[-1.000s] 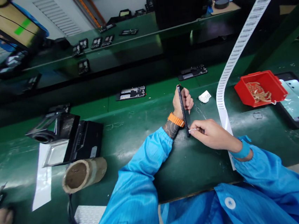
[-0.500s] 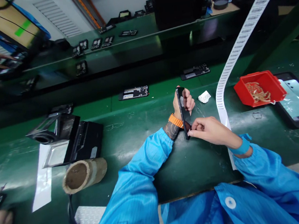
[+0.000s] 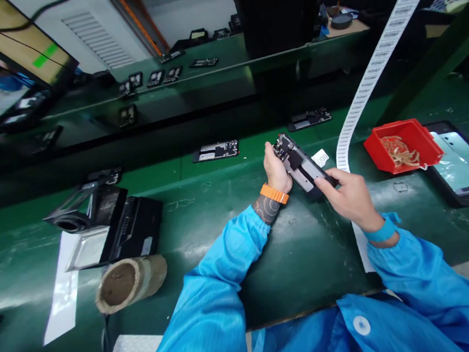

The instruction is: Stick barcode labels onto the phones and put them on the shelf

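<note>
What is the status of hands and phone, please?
Left hand, right hand both holding opened smartphone. Circuit board exposed, facing camera. Barcode label strip passes below right hand.

You have a white label strip (image 3: pixel 362 249) printed with barcodes (image 3: pixel 380 54) too small to read. On the white scrap (image 3: pixel 320 154), you find zero-like marks (image 3: pixel 321 160), not clearly legible.

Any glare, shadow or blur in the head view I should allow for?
Head view: pale glare on the green bench; head view: deep darkness below the raised shelf; head view: blur toward the upper left corner; head view: the opened device reads fairly clearly, its smallest parts too fine to tell.
</note>
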Motion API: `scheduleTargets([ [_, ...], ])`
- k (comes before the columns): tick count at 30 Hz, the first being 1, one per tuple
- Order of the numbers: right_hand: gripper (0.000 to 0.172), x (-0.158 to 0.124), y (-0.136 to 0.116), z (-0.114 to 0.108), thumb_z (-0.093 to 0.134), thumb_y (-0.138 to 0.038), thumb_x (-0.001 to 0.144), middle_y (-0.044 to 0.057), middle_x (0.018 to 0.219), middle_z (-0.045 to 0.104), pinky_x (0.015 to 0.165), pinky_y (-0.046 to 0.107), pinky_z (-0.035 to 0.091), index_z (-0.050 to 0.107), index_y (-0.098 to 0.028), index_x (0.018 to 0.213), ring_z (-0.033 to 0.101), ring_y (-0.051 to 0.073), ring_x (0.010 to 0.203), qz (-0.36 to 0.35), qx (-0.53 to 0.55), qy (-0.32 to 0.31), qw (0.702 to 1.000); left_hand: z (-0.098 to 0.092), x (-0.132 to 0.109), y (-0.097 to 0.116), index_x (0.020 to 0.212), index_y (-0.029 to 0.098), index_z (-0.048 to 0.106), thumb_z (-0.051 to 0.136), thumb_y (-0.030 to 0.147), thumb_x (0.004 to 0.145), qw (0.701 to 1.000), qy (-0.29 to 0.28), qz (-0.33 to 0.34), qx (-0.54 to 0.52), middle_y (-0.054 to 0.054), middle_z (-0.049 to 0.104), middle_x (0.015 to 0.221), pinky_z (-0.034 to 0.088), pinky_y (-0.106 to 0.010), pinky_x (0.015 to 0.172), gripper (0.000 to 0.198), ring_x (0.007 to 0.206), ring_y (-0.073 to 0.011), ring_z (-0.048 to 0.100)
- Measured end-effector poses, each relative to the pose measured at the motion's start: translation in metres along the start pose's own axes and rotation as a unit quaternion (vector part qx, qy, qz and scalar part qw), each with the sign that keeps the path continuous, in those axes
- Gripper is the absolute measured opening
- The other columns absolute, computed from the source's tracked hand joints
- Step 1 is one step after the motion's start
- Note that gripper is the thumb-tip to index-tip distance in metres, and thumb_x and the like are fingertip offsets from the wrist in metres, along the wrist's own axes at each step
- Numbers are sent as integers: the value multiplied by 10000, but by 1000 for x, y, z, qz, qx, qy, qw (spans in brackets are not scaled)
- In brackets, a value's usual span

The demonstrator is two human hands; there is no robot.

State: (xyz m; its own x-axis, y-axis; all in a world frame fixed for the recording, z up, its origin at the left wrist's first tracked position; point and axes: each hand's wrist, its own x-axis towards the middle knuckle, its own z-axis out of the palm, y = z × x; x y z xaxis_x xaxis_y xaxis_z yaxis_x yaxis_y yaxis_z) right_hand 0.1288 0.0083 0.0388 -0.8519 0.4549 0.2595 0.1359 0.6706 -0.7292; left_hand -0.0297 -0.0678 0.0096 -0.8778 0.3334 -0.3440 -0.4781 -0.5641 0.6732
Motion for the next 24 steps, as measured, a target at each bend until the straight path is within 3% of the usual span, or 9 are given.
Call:
scheduleTargets([
  [2, 289, 8, 12, -10, 619, -436, 903, 13, 641, 623, 587, 304, 390, 704, -186, 786, 549, 177, 612, 39, 32, 11, 999, 2, -2, 4, 812, 179, 554, 441, 530, 1002, 999, -1, 25, -24, 20, 601, 688, 466, -221, 607, 415, 589, -108, 584],
  [4, 288, 15, 24, -18, 650, -449, 874, 31, 733, 696, 640, 317, 453, 740, -176, 855, 615, 205, 697, 64, 88, 29, 994, 3, -4, 10, 849, 163, 623, 506, 482, 976, 999, -41, 30, -15, -3, 643, 725, 496, -232, 619, 363, 618, -122, 617],
  [7, 324, 25, 42, -23, 723, -456, 812, 63, 897, 751, 746, 355, 527, 746, -173, 968, 675, 234, 824, 95, 180, 74, 976, -1, -7, 19, 931, 152, 697, 614, 331, 907, 988, -144, 27, 43, -15, 687, 813, 516, -203, 602, 199, 647, -109, 636],
  [11, 324, 33, 60, -26, 762, -422, 776, 52, 860, 737, 712, 334, 541, 718, -181, 988, 669, 198, 768, 137, 267, 111, 947, -8, -9, 27, 1000, 129, 713, 715, 300, 780, 940, -294, -76, 154, -55, 694, 804, 491, -233, 409, 279, 560, -155, 630],
  [13, 308, 34, 63, -28, 767, -408, 767, 37, 805, 723, 664, 315, 531, 710, -184, 970, 653, 182, 713, 147, 288, 108, 940, -10, -10, 28, 930, 117, 706, 750, 324, 738, 931, -305, -107, 171, -54, 674, 737, 500, -264, 370, 286, 527, -175, 624],
  [17, 296, 34, 61, -30, 764, -422, 760, 17, 733, 699, 600, 287, 501, 714, -183, 926, 627, 164, 654, 134, 279, 91, 946, -9, -11, 28, 900, 110, 716, 769, 402, 727, 934, -290, -97, 187, -38, 663, 705, 496, -267, 363, 343, 495, -163, 605],
  [24, 269, 34, 61, -30, 749, -414, 772, 1, 694, 680, 561, 267, 467, 729, -187, 915, 602, 148, 617, 107, 254, 98, 956, -4, -12, 29, 828, 117, 713, 785, 374, 663, 933, -277, -70, 216, -18, 673, 713, 493, -223, 516, 314, 566, -124, 608],
])
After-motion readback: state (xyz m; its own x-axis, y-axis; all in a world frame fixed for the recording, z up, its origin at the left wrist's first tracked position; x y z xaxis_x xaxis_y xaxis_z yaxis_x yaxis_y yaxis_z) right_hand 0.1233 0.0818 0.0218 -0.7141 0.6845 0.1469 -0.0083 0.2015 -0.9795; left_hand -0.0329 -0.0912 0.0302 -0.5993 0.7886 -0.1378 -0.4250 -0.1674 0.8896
